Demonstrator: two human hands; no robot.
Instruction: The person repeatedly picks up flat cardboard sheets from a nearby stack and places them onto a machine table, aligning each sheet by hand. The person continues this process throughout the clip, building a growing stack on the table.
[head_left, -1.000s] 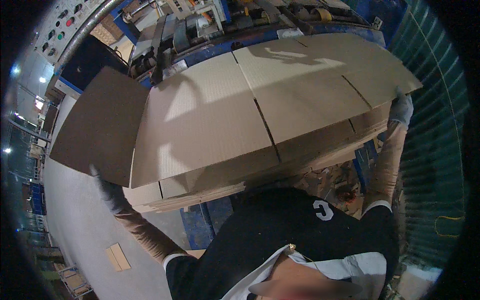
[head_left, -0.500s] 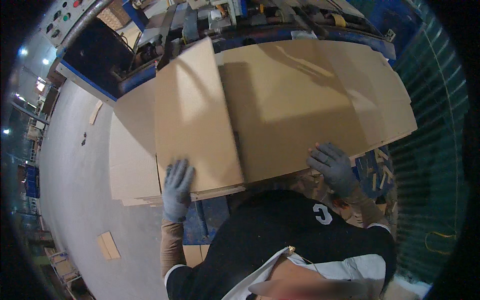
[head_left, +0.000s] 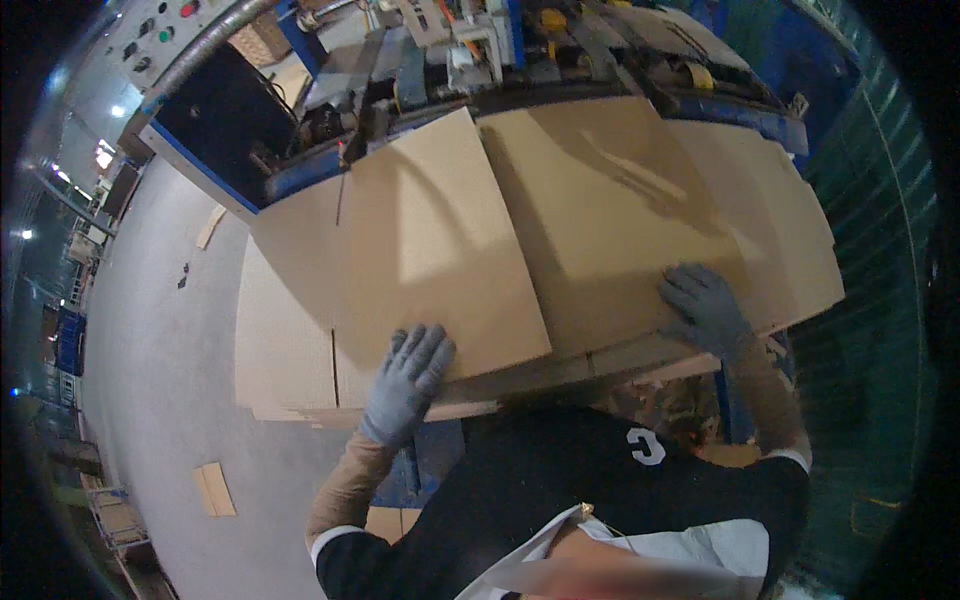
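Large brown cardboard sheets [head_left: 285,330] lie stacked in front of me, and on top is a folded one with a left panel [head_left: 440,240] and a right panel [head_left: 590,200]. My left hand [head_left: 408,380], in a grey glove, rests with fingers spread on the near edge of the left panel. My right hand [head_left: 706,308], gloved the same way, lies flat with fingers stretched on the near right part of the right panel. Neither hand wraps round anything. The sheets' far edges reach up to the machine.
A blue machine with rollers and belts [head_left: 560,70] stands beyond the sheets. Its control panel with buttons [head_left: 150,40] is at the far left. A dark green corrugated wall [head_left: 870,250] rises on the right. A cardboard scrap [head_left: 214,489] lies on the grey floor [head_left: 160,390].
The top cardboard has shifted right and turned, uncovering more of the sheet below. My left hand moved right with it, and my right hand moved right and slightly farther away.
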